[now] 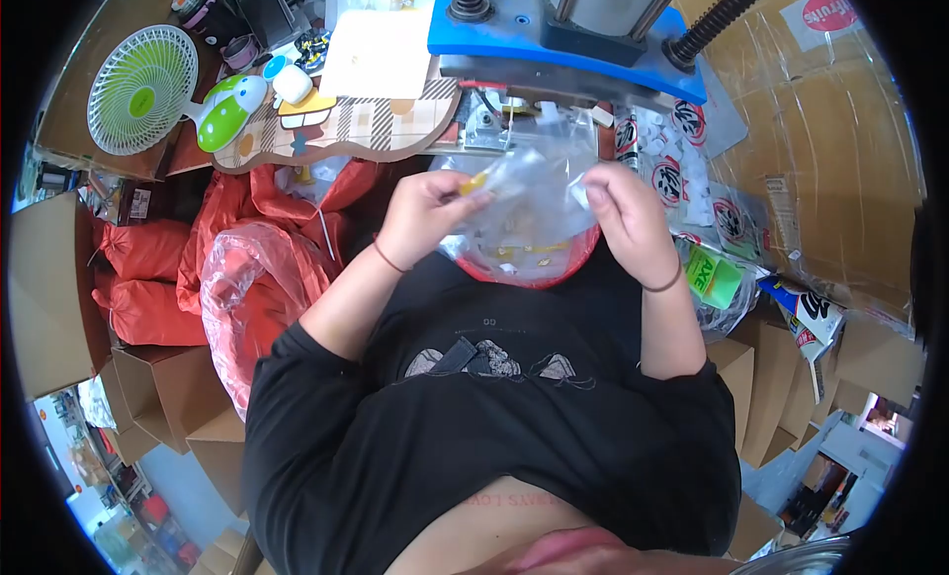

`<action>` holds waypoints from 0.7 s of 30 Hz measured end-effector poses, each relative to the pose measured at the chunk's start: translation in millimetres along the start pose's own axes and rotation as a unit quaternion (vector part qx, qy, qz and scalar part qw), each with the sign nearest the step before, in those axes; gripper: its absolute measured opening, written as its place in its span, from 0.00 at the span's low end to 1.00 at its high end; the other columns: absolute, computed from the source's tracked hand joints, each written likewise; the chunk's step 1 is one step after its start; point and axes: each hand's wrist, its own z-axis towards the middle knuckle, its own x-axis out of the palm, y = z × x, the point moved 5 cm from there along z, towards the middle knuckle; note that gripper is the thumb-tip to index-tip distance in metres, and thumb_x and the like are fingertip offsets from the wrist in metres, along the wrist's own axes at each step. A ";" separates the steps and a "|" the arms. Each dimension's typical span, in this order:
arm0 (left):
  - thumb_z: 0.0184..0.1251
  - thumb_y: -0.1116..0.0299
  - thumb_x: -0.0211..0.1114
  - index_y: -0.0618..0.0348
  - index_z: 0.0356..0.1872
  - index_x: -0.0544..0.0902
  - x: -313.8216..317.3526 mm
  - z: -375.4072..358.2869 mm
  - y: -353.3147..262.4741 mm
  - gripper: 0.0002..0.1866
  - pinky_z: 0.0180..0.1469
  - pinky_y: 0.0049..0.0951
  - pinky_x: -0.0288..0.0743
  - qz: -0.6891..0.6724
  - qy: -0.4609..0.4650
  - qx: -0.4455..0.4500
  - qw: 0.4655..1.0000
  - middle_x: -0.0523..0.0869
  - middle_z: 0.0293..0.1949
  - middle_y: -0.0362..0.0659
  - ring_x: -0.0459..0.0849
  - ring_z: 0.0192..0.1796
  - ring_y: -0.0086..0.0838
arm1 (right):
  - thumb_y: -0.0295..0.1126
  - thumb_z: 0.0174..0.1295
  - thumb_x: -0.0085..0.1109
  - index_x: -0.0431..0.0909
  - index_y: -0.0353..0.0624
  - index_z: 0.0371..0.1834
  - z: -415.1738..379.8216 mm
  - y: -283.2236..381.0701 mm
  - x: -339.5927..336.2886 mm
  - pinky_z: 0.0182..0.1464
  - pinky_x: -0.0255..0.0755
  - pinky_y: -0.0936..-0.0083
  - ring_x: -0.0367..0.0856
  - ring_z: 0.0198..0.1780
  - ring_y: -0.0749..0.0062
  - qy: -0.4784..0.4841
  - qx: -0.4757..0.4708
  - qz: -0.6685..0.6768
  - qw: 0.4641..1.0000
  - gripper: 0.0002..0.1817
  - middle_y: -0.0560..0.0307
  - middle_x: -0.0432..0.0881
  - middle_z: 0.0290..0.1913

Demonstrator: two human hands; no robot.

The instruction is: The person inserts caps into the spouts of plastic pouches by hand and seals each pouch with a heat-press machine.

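A clear plastic bag (pixel 549 184) is stretched between my two hands, over a red-rimmed basin (pixel 509 279) that sits against my black shirt. My left hand (pixel 427 214) pinches the bag's left side, where a small yellow piece (pixel 474 183) shows by the fingertips. On the other side, my right hand (pixel 633 224) has thumb and fingers closed on the bag's edge, with a small whitish bit at the fingertips. More clear plastic and yellowish pieces lie in the basin, partly covered by the bag.
Just beyond my hands stands a blue press (pixel 563 61) with springs. A green-white fan (pixel 148 95) stands at the left of the patterned mat (pixel 376 130). Red plastic bags (pixel 252 288) fill the left side. Small white pieces (pixel 662 145) and a large cardboard box (pixel 830 150) are at right.
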 end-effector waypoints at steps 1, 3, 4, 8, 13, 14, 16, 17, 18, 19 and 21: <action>0.66 0.68 0.74 0.66 0.42 0.88 10.6 -1.2 -12.7 0.11 0.37 0.17 0.73 -0.028 0.012 -0.021 0.999 0.86 0.30 0.34 0.79 0.33 0.13 | 0.32 0.73 0.57 0.78 0.36 0.43 5.8 4.8 0.0 0.42 0.72 0.78 0.77 0.37 0.76 -0.015 0.009 0.032 0.999 0.09 0.57 0.81 0.37; 0.66 0.67 0.74 0.66 0.42 0.89 29.0 2.2 -14.0 0.12 0.36 0.18 0.74 -0.020 0.042 0.005 0.999 0.86 0.30 0.34 0.79 0.33 0.13 | 0.31 0.71 0.60 0.79 0.36 0.42 17.8 11.1 -0.4 0.41 0.71 0.80 0.77 0.37 0.76 -0.073 0.025 0.081 0.994 0.08 0.57 0.82 0.37; 0.68 0.66 0.72 0.66 0.42 0.88 37.9 1.0 -13.8 0.12 0.39 0.19 0.75 -0.056 0.063 -0.033 0.996 0.87 0.31 0.35 0.80 0.34 0.14 | 0.30 0.71 0.61 0.79 0.36 0.41 23.7 15.4 2.0 0.41 0.71 0.80 0.77 0.36 0.78 -0.073 0.019 0.084 0.994 0.08 0.58 0.82 0.36; 0.74 0.64 0.67 0.63 0.40 0.88 65.5 -5.7 -16.6 0.11 0.44 0.19 0.75 -0.251 0.136 -0.095 0.954 0.88 0.33 0.36 0.81 0.36 0.14 | 0.29 0.69 0.63 0.81 0.37 0.39 26.9 4.9 -4.1 0.39 0.70 0.81 0.75 0.35 0.82 -0.054 -0.054 -0.022 0.997 0.06 0.62 0.83 0.35; 0.74 0.62 0.67 0.62 0.40 0.88 81.4 -9.2 -17.9 0.12 0.43 0.19 0.76 -0.220 0.168 -0.080 0.958 0.89 0.33 0.35 0.82 0.37 0.14 | 0.29 0.69 0.64 0.82 0.35 0.39 15.5 -1.0 -23.8 0.38 0.69 0.81 0.74 0.33 0.83 -0.119 0.095 0.099 0.983 0.07 0.64 0.82 0.32; 0.73 0.62 0.67 0.62 0.40 0.87 83.4 -9.0 -19.3 0.12 0.42 0.19 0.76 -0.249 0.169 -0.090 0.949 0.88 0.33 0.36 0.82 0.37 0.14 | 0.29 0.68 0.65 0.82 0.35 0.39 17.1 -2.4 -18.6 0.38 0.70 0.80 0.75 0.33 0.82 -0.074 0.071 0.073 0.992 0.07 0.63 0.82 0.32; 0.73 0.62 0.68 0.62 0.39 0.87 89.3 -8.8 -19.9 0.12 0.42 0.19 0.77 -0.276 0.174 -0.098 0.940 0.88 0.34 0.36 0.83 0.37 0.14 | 0.31 0.68 0.63 0.82 0.35 0.42 17.0 -3.8 -13.4 0.42 0.73 0.77 0.80 0.36 0.74 -0.008 0.055 0.010 0.998 0.09 0.57 0.84 0.34; 0.73 0.62 0.67 0.62 0.40 0.87 95.4 -11.2 -16.5 0.12 0.41 0.19 0.77 -0.325 0.180 -0.122 0.920 0.89 0.34 0.36 0.83 0.37 0.15 | 0.31 0.68 0.63 0.82 0.35 0.42 16.5 -6.9 -17.1 0.42 0.73 0.77 0.80 0.36 0.74 -0.009 0.055 0.010 0.998 0.09 0.57 0.84 0.34; 0.73 0.62 0.67 0.62 0.41 0.87 98.9 -12.9 -16.7 0.12 0.41 0.19 0.77 -0.374 0.183 -0.146 0.897 0.89 0.35 0.37 0.83 0.37 0.15 | 0.33 0.70 0.60 0.82 0.36 0.43 17.1 -10.6 -19.3 0.43 0.74 0.73 0.82 0.38 0.65 0.021 0.034 -0.022 0.999 0.10 0.53 0.84 0.34; 0.73 0.62 0.67 0.62 0.41 0.87 98.8 -13.5 -17.6 0.12 0.41 0.19 0.77 -0.375 0.180 -0.147 0.897 0.89 0.35 0.37 0.83 0.37 0.15 | 0.35 0.71 0.57 0.82 0.38 0.45 17.8 -12.0 -18.0 0.43 0.75 0.68 0.84 0.39 0.57 0.053 0.012 -0.052 0.997 0.11 0.49 0.84 0.35; 0.72 0.65 0.68 0.62 0.45 0.87 103.0 -19.6 -16.3 0.10 0.42 0.21 0.79 -0.369 0.216 -0.232 0.874 0.89 0.38 0.38 0.85 0.39 0.18 | 0.35 0.73 0.54 0.82 0.38 0.47 17.5 -13.3 -12.9 0.46 0.75 0.65 0.83 0.42 0.54 0.086 0.017 -0.022 0.996 0.12 0.48 0.84 0.38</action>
